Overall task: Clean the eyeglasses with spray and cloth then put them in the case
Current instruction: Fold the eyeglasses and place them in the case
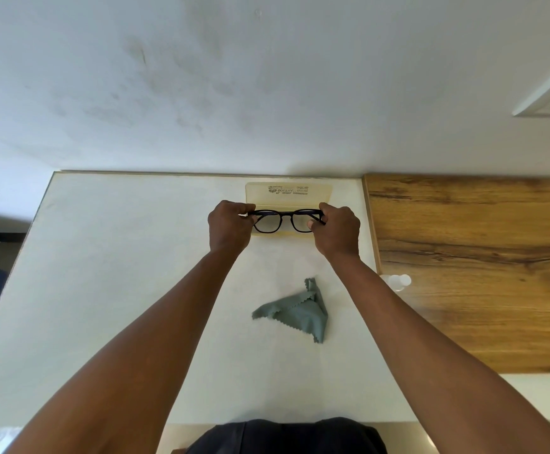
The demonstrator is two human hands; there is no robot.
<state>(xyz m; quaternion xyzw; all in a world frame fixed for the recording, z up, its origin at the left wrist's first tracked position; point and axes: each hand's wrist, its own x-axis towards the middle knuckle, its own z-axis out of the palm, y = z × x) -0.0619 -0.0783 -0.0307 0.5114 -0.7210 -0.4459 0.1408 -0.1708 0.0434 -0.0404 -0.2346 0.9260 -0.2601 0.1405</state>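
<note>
Both hands hold the dark-framed eyeglasses (286, 219) over the open yellowish case (288, 194) at the far edge of the white surface (136, 273). The left hand (229, 229) pinches one end of the frame, the right hand (337, 232) the other (fingers curled tight). The frame's long axis runs left to right, lenses facing the person. The grey cloth (299, 312) lies nearer, apart.

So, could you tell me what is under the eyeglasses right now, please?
The open yellowish case lies under the eyeglasses, which both hands hold. Its tray interior is mostly covered.
</note>
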